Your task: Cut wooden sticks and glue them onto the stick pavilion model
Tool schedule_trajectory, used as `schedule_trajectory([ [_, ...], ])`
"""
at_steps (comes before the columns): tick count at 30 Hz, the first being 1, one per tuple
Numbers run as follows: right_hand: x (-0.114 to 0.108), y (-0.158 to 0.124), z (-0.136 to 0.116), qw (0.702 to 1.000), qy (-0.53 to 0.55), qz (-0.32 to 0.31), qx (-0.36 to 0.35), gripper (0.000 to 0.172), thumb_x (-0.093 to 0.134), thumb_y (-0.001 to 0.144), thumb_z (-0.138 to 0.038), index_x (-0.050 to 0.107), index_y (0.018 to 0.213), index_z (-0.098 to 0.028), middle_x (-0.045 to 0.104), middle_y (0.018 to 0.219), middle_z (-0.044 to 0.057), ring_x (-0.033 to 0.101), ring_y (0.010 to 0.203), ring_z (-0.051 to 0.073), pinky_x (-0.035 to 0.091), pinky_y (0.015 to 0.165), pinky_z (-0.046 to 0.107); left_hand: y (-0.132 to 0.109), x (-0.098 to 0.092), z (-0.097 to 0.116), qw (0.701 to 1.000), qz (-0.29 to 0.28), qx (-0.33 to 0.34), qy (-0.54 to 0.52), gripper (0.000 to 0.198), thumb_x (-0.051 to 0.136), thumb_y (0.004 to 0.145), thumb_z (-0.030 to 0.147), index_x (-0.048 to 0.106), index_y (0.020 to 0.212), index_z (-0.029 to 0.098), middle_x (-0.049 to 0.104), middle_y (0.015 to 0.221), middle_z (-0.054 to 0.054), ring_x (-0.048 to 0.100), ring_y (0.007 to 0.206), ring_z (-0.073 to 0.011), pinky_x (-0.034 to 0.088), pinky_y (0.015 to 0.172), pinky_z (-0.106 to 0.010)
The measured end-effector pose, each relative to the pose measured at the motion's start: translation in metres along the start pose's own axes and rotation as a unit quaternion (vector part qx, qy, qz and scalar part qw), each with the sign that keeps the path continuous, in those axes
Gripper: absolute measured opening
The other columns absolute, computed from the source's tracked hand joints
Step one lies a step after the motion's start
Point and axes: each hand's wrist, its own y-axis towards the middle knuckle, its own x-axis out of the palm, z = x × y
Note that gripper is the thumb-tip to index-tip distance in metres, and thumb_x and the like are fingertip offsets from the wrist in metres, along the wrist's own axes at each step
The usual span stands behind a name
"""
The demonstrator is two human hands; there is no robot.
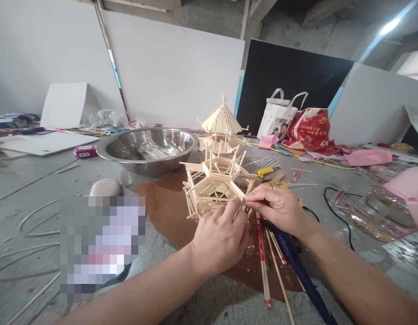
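Note:
A model building made of thin wooden sticks (214, 185) stands on a brown sheet (168, 212) in the middle of the table. My left hand (219, 239) is closed, its fingertips pinched on the model's near lower edge. My right hand (278, 205) is closed too, pinching a stick at the same corner of the model from the right. Behind it stands a second stick model with a pointed roof (222, 124).
A steel bowl (148, 149) holding sticks sits at the back left. Loose chopsticks in red wrappers (263, 266) and a dark blue strip (302, 271) lie by my right arm. A yellow utility knife (266, 171), a glass container (381, 214), bags (308, 128) and a black cable (341, 216) crowd the right.

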Motion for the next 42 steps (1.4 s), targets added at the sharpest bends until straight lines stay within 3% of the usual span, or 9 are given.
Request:
schedule_trajectory([
  [6,-0.005,0.0,-0.002,1.0,0.002,-0.019,-0.006,0.011,0.056,0.075,-0.02,0.061,0.084,-0.018,0.063,0.076,0.004,0.059,0.072,0.012,0.047,0.064,0.024,-0.002,0.0,0.001,0.999,0.013,0.031,-0.012,0.016,0.034,0.081,0.026,0.047,0.086,0.018,0.05,0.109,-0.007,0.056,0.074,-0.018,0.049,0.055,-0.032],
  [11,-0.009,-0.001,-0.004,0.999,0.025,-0.017,0.02,0.015,0.055,0.074,-0.022,0.06,0.087,-0.018,0.062,0.079,0.004,0.057,0.063,0.011,0.045,0.059,0.024,-0.003,0.004,0.0,0.991,-0.002,0.131,-0.02,0.017,0.033,0.082,0.026,0.047,0.075,0.018,0.054,0.078,-0.003,0.052,0.061,-0.0153,0.044,0.047,-0.028],
  [16,-0.009,0.001,0.002,0.99,0.0,0.083,0.115,0.014,0.05,0.077,-0.025,0.06,0.083,-0.019,0.061,0.078,0.003,0.056,0.07,0.013,0.044,0.062,0.025,-0.003,0.009,0.0,0.969,-0.066,0.235,-0.039,0.015,0.035,0.08,0.022,0.047,0.073,0.017,0.052,0.075,-0.002,0.049,0.056,-0.0132,0.041,0.044,-0.026],
  [19,-0.007,0.001,0.014,0.972,-0.034,0.11,0.203,0.017,0.047,0.077,-0.026,0.059,0.088,-0.019,0.061,0.088,0.004,0.055,0.062,0.011,0.044,0.056,0.025,-0.002,0.009,0.001,0.973,-0.096,0.204,-0.037,0.016,0.034,0.081,0.022,0.049,0.08,0.017,0.053,0.087,-0.004,0.05,0.057,-0.0118,0.042,0.045,-0.025],
  [22,-0.003,0.0,0.029,0.953,-0.024,0.087,0.29,0.029,0.045,0.074,-0.022,0.052,0.103,-0.02,0.059,0.1,0.005,0.053,0.052,0.009,0.044,0.05,0.024,-0.002,0.008,0.002,0.976,-0.119,0.181,-0.037,0.019,0.032,0.082,0.021,0.05,0.086,0.017,0.051,0.098,-0.007,0.051,0.059,-0.0108,0.044,0.048,-0.026],
  [28,0.005,0.003,0.034,0.901,0.139,0.001,0.412,0.05,0.042,0.071,-0.017,0.036,0.12,-0.021,0.057,0.104,0.007,0.054,0.049,0.007,0.042,0.041,0.021,-0.002,0.009,0.003,0.981,-0.161,0.108,0.006,0.024,0.032,0.083,0.026,0.052,0.092,0.018,0.053,0.095,-0.009,0.056,0.065,-0.0175,0.045,0.049,-0.031],
  [32,0.003,0.009,0.023,0.87,0.209,0.016,0.446,0.051,0.042,0.069,-0.016,0.036,0.119,-0.018,0.051,0.112,0.009,0.054,0.05,0.007,0.043,0.042,0.021,-0.002,0.008,0.007,0.981,-0.181,0.066,0.018,0.026,0.033,0.083,0.027,0.054,0.096,0.018,0.054,0.101,-0.01,0.058,0.067,-0.0199,0.046,0.051,-0.033],
  [36,0.004,0.008,0.023,0.866,0.23,0.019,0.443,0.049,0.044,0.068,-0.015,0.038,0.116,-0.019,0.044,0.121,0.009,0.056,0.053,0.006,0.045,0.046,0.021,-0.003,-0.001,0.013,0.975,-0.219,0.015,0.019,0.028,0.04,0.081,0.028,0.056,0.097,0.013,0.052,0.111,-0.018,0.061,0.07,-0.021,0.047,0.051,-0.03],
  [42,0.009,0.005,0.025,0.868,0.241,-0.029,0.433,0.045,0.044,0.067,-0.012,0.042,0.111,-0.019,0.051,0.115,0.008,0.056,0.053,0.007,0.042,0.043,0.021,0.003,-0.025,0.011,0.961,-0.272,-0.041,0.034,0.032,0.041,0.08,0.034,0.059,0.089,0.009,0.062,0.086,-0.019,0.061,0.062,-0.0219,0.046,0.046,-0.029],
])
